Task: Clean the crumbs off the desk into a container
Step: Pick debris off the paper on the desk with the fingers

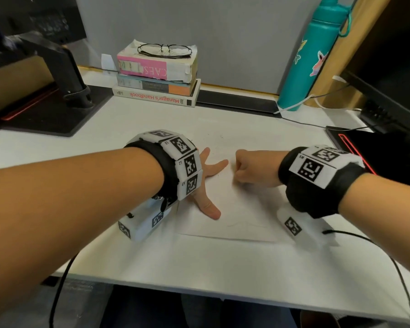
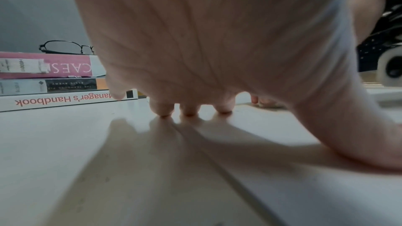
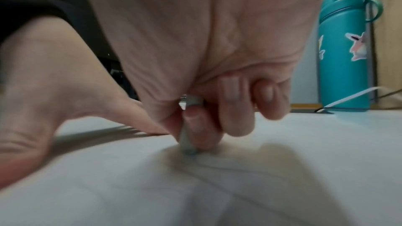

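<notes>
A white sheet of paper lies on the white desk. My left hand lies spread on the sheet's left part, with its fingertips and thumb pressing down. To its right, my right hand is curled into a fist on the paper. The right wrist view shows its fingers gripping a small grey eraser-like stick whose tip touches the sheet beside faint pencil lines. A few tiny dark specks lie on the desk beyond the hands. No container shows.
Stacked books with glasses on top stand at the back centre. A teal bottle stands back right, a monitor stand back left, a black mat at right. Cables hang off the front edge.
</notes>
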